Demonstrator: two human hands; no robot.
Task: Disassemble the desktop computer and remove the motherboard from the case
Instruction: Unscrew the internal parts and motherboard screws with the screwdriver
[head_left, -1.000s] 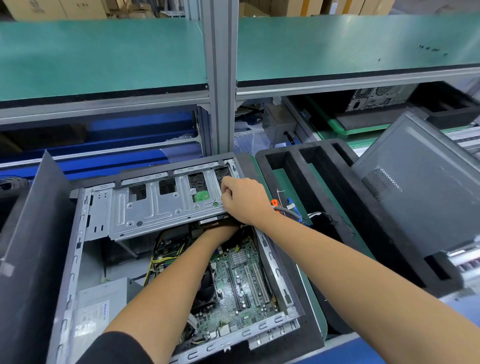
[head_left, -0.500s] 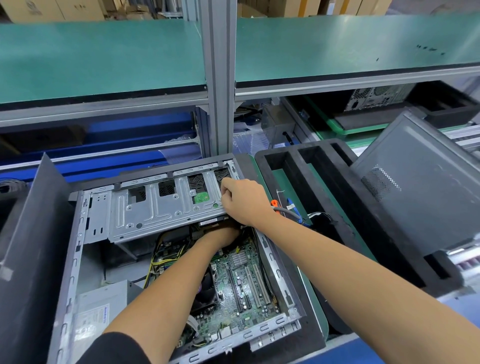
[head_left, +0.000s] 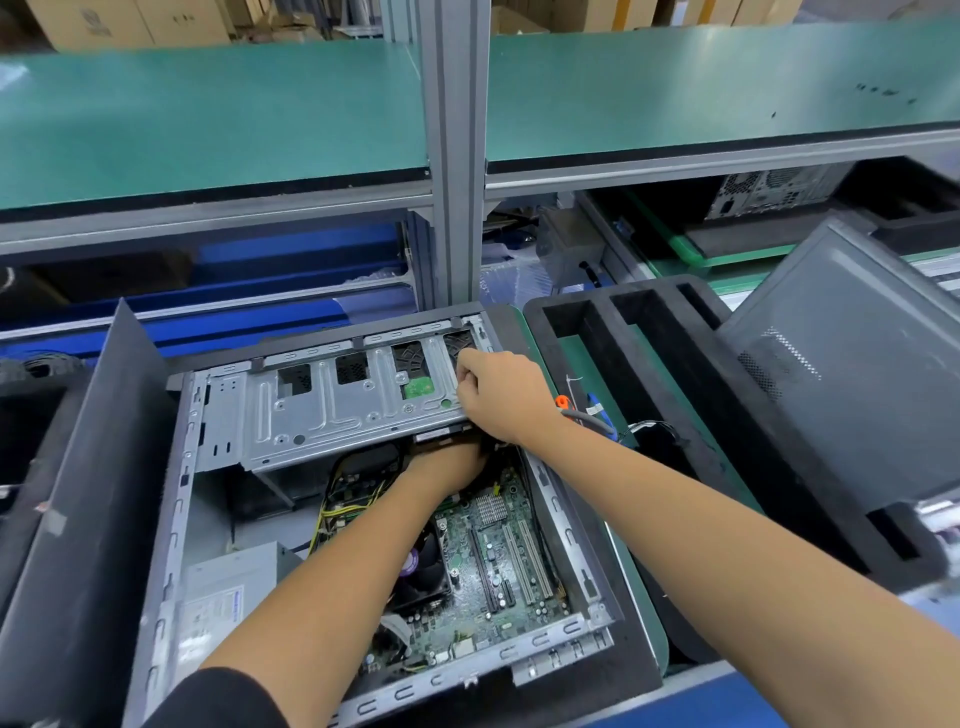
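Note:
The open grey computer case (head_left: 176, 519) lies on its side in front of me. Its green motherboard (head_left: 498, 561) shows in the lower right of the case, with a black fan (head_left: 426, 571) beside it. A silver drive cage (head_left: 332, 405) spans the far end. My right hand (head_left: 498, 395) grips the cage's right edge with curled fingers. My left hand (head_left: 447, 467) reaches under the cage's near edge, where its fingers are hidden. A grey power supply (head_left: 223, 592) sits at the lower left.
A dark side panel (head_left: 78, 519) stands upright left of the case. A black foam tray (head_left: 675, 395) with cables lies to the right, and a grey case panel (head_left: 852, 374) leans on it. Green shelves run overhead, with a metal post (head_left: 452, 156) between them.
Both hands stay at the cage's right end. The right hand's fingers have shifted slightly up along the cage edge; the left hand remains under it.

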